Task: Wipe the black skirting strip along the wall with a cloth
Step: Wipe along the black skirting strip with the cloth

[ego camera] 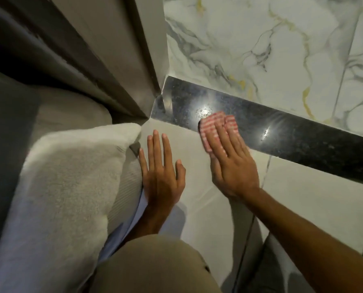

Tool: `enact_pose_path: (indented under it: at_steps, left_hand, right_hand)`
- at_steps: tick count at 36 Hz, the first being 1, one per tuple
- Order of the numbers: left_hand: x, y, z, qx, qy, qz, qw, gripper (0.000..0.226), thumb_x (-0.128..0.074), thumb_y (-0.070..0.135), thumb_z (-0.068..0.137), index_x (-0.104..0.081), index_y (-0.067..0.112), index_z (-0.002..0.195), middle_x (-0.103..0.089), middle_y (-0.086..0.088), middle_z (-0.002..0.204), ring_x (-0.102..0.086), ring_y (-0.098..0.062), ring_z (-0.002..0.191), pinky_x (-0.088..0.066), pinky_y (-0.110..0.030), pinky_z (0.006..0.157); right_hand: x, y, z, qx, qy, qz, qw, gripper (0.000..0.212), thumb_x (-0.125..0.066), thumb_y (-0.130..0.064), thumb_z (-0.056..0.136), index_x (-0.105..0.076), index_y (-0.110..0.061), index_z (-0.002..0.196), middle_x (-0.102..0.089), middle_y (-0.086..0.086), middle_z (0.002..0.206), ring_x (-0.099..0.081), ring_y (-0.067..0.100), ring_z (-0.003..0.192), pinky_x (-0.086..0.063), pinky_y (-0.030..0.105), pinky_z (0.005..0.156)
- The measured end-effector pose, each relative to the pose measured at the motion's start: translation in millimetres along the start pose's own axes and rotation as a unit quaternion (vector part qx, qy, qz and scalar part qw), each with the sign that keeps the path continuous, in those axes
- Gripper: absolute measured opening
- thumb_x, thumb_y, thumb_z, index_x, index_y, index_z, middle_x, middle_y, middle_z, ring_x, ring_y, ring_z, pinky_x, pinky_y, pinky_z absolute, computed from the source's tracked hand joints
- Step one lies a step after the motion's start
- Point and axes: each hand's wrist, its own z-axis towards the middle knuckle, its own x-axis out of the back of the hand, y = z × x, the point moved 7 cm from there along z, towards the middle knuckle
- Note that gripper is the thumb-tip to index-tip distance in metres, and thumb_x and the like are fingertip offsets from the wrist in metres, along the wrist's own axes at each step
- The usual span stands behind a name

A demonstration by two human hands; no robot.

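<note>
The black skirting strip is glossy and speckled, running along the foot of the marble wall from the corner down to the right. A red-and-white striped cloth lies against the strip near its left part. My right hand presses flat on the cloth, fingers stretched over it, holding it to the strip. My left hand rests flat on the pale floor tile with fingers spread and nothing in it.
A white fluffy mat or towel lies at the left, touching my left hand's edge. A grey door frame meets the strip at the corner. The marble wall rises above. My knee fills the bottom centre.
</note>
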Motion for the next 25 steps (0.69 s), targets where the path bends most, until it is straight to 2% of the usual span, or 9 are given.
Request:
enact_pose_path:
  at_steps: [4,6,9,12,15,17,20,23,25]
  left_hand:
    - [-2,0,0,-0.001,0.003,0.010,1.000,0.072,-0.036,0.042,0.114,-0.020,0.005,0.174,-0.018,-0.020,0.182,-0.020,-0.038,0.170,-0.017,-0.059,0.139]
    - [-3,-1,-1,0.000,0.000,0.017,1.000,0.071,-0.032,0.041,0.115,-0.020,0.004,0.174,-0.018,-0.020,0.182,-0.018,-0.037,0.171,-0.014,-0.058,0.140]
    - [-3,-1,-6,-0.003,-0.006,0.019,1.000,0.067,-0.030,0.037,0.116,-0.021,0.002,0.173,-0.019,-0.021,0.182,-0.018,-0.036,0.171,-0.017,-0.060,0.139]
    - [2,1,-6,0.004,-0.004,0.019,1.000,0.065,-0.033,0.031,0.116,-0.023,0.001,0.173,-0.020,-0.022,0.181,-0.020,-0.037,0.170,-0.024,-0.062,0.136]
    - [6,2,-5,-0.010,0.001,0.020,1.000,0.064,-0.036,0.032,0.117,-0.025,0.002,0.172,-0.022,-0.023,0.180,-0.023,-0.039,0.169,-0.029,-0.065,0.133]
    - [6,2,-2,-0.013,-0.005,0.013,1.000,0.065,-0.031,0.035,0.117,-0.023,0.004,0.173,-0.019,-0.023,0.181,-0.020,-0.039,0.169,-0.027,-0.065,0.134]
    - [3,1,0,-0.008,-0.014,0.022,1.000,0.067,-0.021,0.041,0.118,-0.019,0.006,0.175,-0.017,-0.021,0.182,-0.017,-0.038,0.170,-0.022,-0.064,0.135]
    - [-4,0,1,-0.003,-0.023,0.008,1.000,0.069,-0.017,0.043,0.116,-0.017,0.009,0.176,-0.015,-0.019,0.184,-0.016,-0.037,0.171,-0.017,-0.063,0.138]
    - [-8,-3,0,0.004,-0.030,0.004,1.000,0.070,-0.023,0.043,0.114,-0.014,0.012,0.176,-0.010,-0.016,0.185,-0.011,-0.034,0.172,-0.012,-0.061,0.139]
  right_hand:
    - [13,-5,61,-0.175,0.045,0.038,0.983,0.066,-0.026,-0.037,0.120,-0.005,-0.015,0.179,0.003,0.011,0.188,0.004,0.028,0.176,-0.006,0.050,0.145]
    - [9,-22,94,-0.202,0.040,0.056,0.977,0.067,-0.025,-0.041,0.121,-0.002,-0.015,0.179,0.005,0.012,0.188,0.005,0.029,0.176,-0.003,0.049,0.145]
    - [-4,-57,113,-0.116,0.013,0.056,0.992,0.067,-0.025,-0.041,0.120,-0.002,-0.020,0.179,0.006,0.009,0.188,0.007,0.028,0.176,-0.005,0.049,0.145]
    - [-12,-67,81,-0.017,0.011,0.043,0.999,0.066,-0.029,-0.039,0.119,-0.009,-0.021,0.179,-0.002,0.008,0.188,0.002,0.025,0.176,-0.005,0.047,0.145]
    - [-13,-45,20,-0.002,0.038,0.023,0.999,0.066,-0.037,-0.036,0.116,-0.018,-0.022,0.178,-0.009,0.006,0.188,0.001,0.021,0.176,0.001,0.041,0.146]
    - [-9,-21,-12,-0.042,0.057,0.020,0.997,0.067,-0.041,-0.033,0.115,-0.021,-0.023,0.178,-0.013,0.006,0.188,-0.004,0.022,0.176,-0.005,0.043,0.146]
    - [0,3,-11,-0.181,0.087,0.029,0.979,0.064,-0.037,-0.035,0.117,-0.022,-0.021,0.178,-0.015,0.006,0.187,-0.009,0.024,0.176,-0.015,0.048,0.145]
    - [10,7,36,-0.312,0.131,0.048,0.940,0.065,-0.031,-0.036,0.119,-0.015,-0.017,0.178,-0.010,0.009,0.188,-0.007,0.027,0.176,-0.011,0.047,0.145]
    - [8,-5,80,-0.306,0.128,0.068,0.941,0.067,-0.033,-0.034,0.119,-0.010,-0.016,0.179,-0.004,0.011,0.188,-0.002,0.029,0.176,-0.003,0.045,0.146]
